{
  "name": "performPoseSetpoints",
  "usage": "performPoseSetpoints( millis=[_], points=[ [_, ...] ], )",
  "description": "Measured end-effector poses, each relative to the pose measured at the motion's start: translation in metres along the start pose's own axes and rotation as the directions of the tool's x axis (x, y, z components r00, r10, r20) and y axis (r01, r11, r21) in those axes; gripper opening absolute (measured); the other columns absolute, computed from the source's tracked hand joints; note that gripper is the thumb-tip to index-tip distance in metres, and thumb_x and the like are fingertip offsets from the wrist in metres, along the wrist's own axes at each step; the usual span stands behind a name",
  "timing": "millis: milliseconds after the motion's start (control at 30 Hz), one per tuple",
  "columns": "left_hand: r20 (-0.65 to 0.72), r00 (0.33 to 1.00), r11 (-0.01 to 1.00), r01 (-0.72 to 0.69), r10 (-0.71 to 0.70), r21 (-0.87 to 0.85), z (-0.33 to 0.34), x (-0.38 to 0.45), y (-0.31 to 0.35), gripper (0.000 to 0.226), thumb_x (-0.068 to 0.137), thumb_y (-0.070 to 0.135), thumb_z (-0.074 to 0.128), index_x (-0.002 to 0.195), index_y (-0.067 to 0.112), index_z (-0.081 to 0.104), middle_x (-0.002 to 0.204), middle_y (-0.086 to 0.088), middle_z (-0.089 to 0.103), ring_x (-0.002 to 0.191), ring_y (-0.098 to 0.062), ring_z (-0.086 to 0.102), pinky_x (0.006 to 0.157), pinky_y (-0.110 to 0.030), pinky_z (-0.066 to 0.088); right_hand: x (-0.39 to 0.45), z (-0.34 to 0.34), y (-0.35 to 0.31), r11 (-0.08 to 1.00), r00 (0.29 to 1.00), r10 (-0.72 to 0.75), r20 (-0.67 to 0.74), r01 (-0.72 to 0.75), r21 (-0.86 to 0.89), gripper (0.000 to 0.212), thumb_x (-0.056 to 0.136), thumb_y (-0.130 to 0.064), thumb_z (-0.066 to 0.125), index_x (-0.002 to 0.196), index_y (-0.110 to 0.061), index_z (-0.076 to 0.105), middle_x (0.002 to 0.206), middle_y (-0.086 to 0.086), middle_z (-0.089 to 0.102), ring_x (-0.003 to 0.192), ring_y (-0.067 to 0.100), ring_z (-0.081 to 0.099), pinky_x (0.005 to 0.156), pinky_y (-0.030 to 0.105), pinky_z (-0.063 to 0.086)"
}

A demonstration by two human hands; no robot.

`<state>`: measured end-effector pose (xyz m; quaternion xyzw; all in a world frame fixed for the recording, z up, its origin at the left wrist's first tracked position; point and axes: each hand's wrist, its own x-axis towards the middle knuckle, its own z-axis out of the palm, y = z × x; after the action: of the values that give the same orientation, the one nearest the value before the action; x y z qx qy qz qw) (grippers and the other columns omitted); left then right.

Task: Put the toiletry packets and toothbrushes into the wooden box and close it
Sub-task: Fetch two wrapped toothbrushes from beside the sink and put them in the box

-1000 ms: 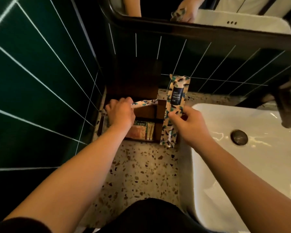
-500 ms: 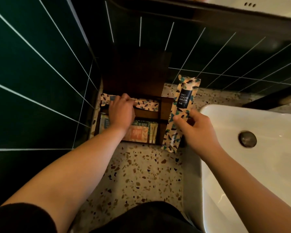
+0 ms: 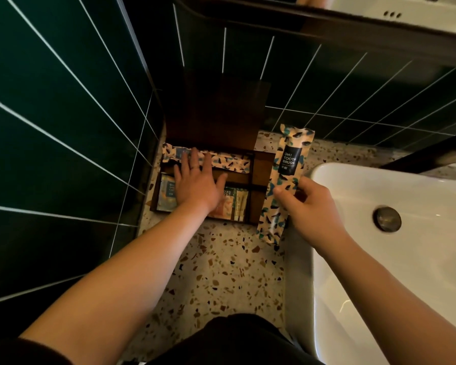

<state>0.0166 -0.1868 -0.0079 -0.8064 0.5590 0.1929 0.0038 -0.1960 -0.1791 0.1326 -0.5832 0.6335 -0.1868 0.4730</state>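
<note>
Wooden box (image 3: 259,177) open on terrazzo counter (image 3: 229,264), lid (image 3: 216,111) up against green tile wall (image 3: 63,106), white sink (image 3: 395,233) to its right.
Right hand (image 3: 309,206) pinches patterned packet (image 3: 283,180) printed "OH! TOOTH BRUSH", upright just right of box, thumb and fingers closed on its middle. Left hand (image 3: 195,183) flat and spread, gripping nothing, fingertips pressing second toothbrush packet (image 3: 229,163) lying across back compartment. Small toiletry packets (image 3: 234,204) in front compartment under the palm; their print too small to read.
</note>
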Motion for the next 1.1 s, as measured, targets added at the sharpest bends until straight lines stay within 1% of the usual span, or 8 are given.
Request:
performPoseSetpoints(
  millis=[100,300,467,533,600,800,1000,1100],
  points=[
    [0.058,0.998,0.999,-0.033,0.032,0.029,0.002,0.001,0.000,0.080,0.098,0.069,0.018,0.163,0.023,0.007,0.171,-0.011,-0.001,0.157,-0.030,0.000,0.125,-0.054,-0.001,-0.003,0.001,0.003,1.000,1.000,0.001,-0.004,-0.001,-0.011,0.010,0.095,-0.031,0.065,0.097,-0.022,0.070,0.091,0.006,0.076,0.085,0.027,0.072,0.079,0.048,0.059],
    [0.117,0.991,0.997,-0.061,0.066,-0.049,-0.006,0.012,-0.003,0.080,0.098,0.069,0.022,0.163,0.025,0.011,0.171,-0.009,0.004,0.157,-0.026,-0.001,0.126,-0.050,-0.001,-0.005,0.001,0.005,0.999,1.000,-0.027,0.001,0.027,-0.030,0.008,0.095,-0.032,0.064,0.093,-0.026,0.069,0.086,0.001,0.075,0.081,0.020,0.071,0.073,0.040,0.058],
    [-0.074,0.997,0.990,-0.045,0.035,-0.131,-0.011,-0.005,-0.013,0.064,0.102,0.058,0.031,0.156,0.025,0.034,0.170,-0.007,0.015,0.157,-0.025,0.005,0.126,-0.051,0.001,0.001,0.001,0.000,0.997,0.998,-0.064,0.030,0.065,-0.041,0.013,0.097,-0.029,0.063,0.086,-0.037,0.062,0.074,-0.013,0.066,0.063,-0.010,0.061,0.055,0.011,0.043],
    [-0.206,0.978,0.982,0.005,-0.044,-0.187,-0.011,-0.019,-0.021,0.059,0.102,0.054,0.036,0.153,0.024,0.039,0.169,-0.008,0.019,0.157,-0.026,0.006,0.126,-0.051,0.001,0.010,0.002,-0.005,0.994,0.995,-0.075,0.067,0.080,-0.075,0.006,0.097,-0.029,0.062,0.093,-0.032,0.065,0.081,-0.011,0.069,0.072,-0.006,0.064,0.062,0.016,0.048],
    [-0.270,0.953,0.970,0.077,-0.140,-0.231,-0.008,-0.036,-0.030,0.063,0.101,0.051,0.041,0.156,0.021,0.033,0.169,-0.009,0.016,0.157,-0.029,0.004,0.126,-0.050,0.000,0.023,0.004,-0.014,0.985,0.989,-0.105,0.109,0.118,-0.129,0.009,0.097,-0.029,0.061,0.104,-0.025,0.067,0.094,-0.006,0.071,0.087,0.010,0.067,0.072,0.030,0.054],
    [-0.134,0.949,0.928,0.240,-0.287,-0.286,0.010,-0.058,-0.052,0.087,0.100,0.053,0.043,0.162,0.008,0.001,0.171,-0.013,0.002,0.157,-0.028,0.004,0.127,-0.045,0.005,0.075,0.038,-0.045,0.868,0.948,-0.186,0.258,0.282,-0.408,0.028,0.095,-0.027,0.063,0.123,-0.023,0.063,0.108,0.001,0.064,0.093,0.016,0.059,0.070,0.026,0.043],
    [-0.134,0.948,0.929,0.245,-0.290,-0.277,0.011,-0.058,-0.049,0.091,0.099,0.054,0.044,0.161,0.009,-0.004,0.171,-0.013,0.003,0.157,-0.027,0.005,0.125,-0.037,0.000,0.124,0.099,-0.054,0.765,0.911,-0.133,0.391,0.345,-0.543,0.041,0.097,-0.029,0.062,0.136,-0.018,0.059,0.133,0.012,0.062,0.119,0.033,0.059,0.086,0.036,0.047],
    [-0.133,0.947,0.933,0.252,-0.292,-0.257,0.013,-0.057,-0.049,0.092,0.099,0.055,0.044,0.161,0.008,-0.005,0.171,-0.013,0.002,0.157,-0.027,0.005,0.126,-0.038,0.000,0.137,0.122,-0.050,0.758,0.902,-0.085,0.423,0.334,-0.561,0.042,0.097,-0.024,0.063,0.137,-0.014,0.058,0.132,0.016,0.062,0.116,0.036,0.060,0.089,0.038,0.051]
  ],
)
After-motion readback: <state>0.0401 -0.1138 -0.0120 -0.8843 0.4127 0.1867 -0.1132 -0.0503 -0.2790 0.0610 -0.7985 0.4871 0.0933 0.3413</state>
